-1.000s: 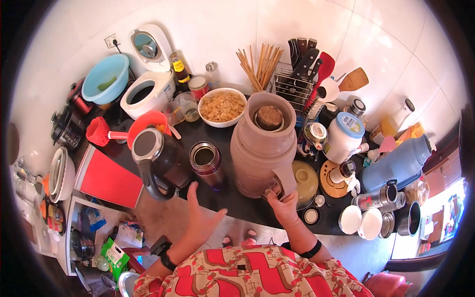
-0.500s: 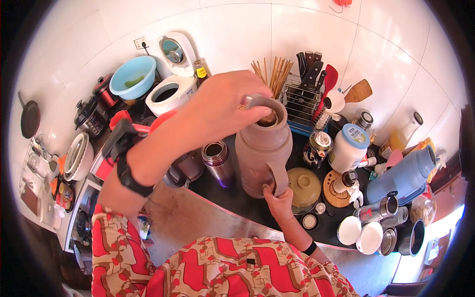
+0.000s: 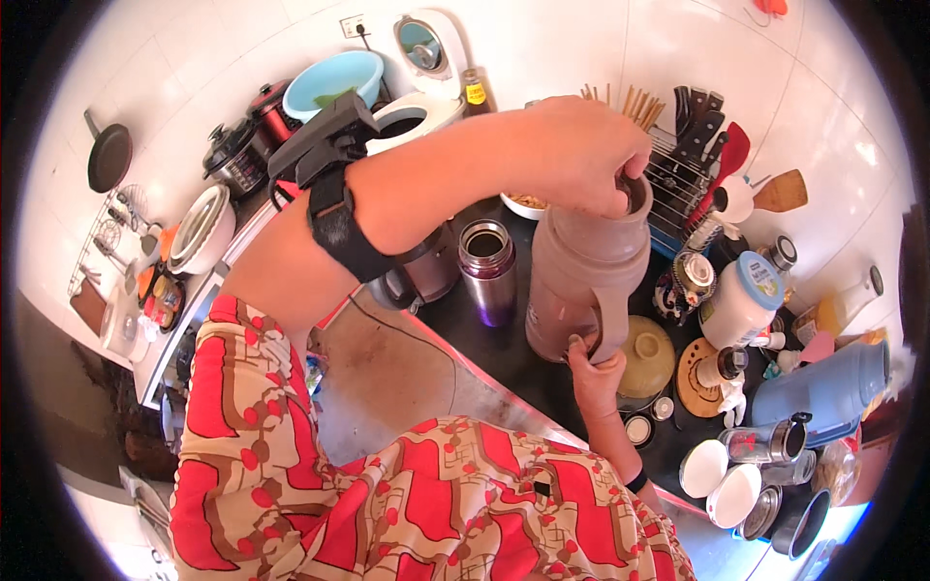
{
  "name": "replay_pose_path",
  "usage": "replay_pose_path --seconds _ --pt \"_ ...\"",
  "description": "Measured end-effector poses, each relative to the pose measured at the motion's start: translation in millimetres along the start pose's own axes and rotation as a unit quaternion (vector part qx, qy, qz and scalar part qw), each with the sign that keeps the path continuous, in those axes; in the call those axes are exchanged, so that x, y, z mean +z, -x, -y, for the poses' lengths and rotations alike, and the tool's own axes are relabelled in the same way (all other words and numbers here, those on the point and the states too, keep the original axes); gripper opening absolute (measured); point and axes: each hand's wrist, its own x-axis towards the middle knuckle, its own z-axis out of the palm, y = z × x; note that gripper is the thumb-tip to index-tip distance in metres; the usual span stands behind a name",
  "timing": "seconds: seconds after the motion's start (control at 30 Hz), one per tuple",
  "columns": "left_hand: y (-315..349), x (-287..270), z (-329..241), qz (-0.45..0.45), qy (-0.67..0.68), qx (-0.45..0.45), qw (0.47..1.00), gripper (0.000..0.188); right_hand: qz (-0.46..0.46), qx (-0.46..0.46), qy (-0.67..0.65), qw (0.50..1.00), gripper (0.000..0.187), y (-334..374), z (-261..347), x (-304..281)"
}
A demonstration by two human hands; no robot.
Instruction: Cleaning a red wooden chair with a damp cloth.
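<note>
On the dark counter stands a large pinkish-brown thermos flask [image 3: 586,276], slightly tilted. My left hand [image 3: 586,150] reaches across from the left, its fingers closed at the flask's mouth. They cover the brown stopper seen there half a second ago, so how far it sits in the neck is hidden. Low on the flask, my right hand [image 3: 593,373] grips the handle [image 3: 612,324] near its base, thumb pressed against the body. Left of the flask is a steel vacuum bottle [image 3: 487,276] without its lid, dark inside. A grey kettle [image 3: 426,266] stands beside that bottle.
Right of the flask sit a yellowish lidded pot [image 3: 647,358], a white jar with a blue lid [image 3: 741,300] and a blue thermos [image 3: 823,387]. Behind are a knife rack [image 3: 683,179] and a rice cooker [image 3: 426,111] with raised lid. White bowls [image 3: 733,494] lie near the counter's edge.
The view has swung left, so things appear further right. My left hand now sits lower over the flask's mouth, hiding the stopper. The right hand keeps its grip on the handle.
</note>
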Motion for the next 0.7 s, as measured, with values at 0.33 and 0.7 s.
replay_pose_path --seconds 0.33,0.7 --pt "-5 -16 7 0.001 0.017 0.022 1.0 0.034 -0.006 0.006 0.026 1.0 0.023 0 -2 -3" --pt "124 -41 102 -0.306 0.417 -0.15 0.842 0.036 -0.037 0.029 0.06 0.997 0.016 0 -22 -18"
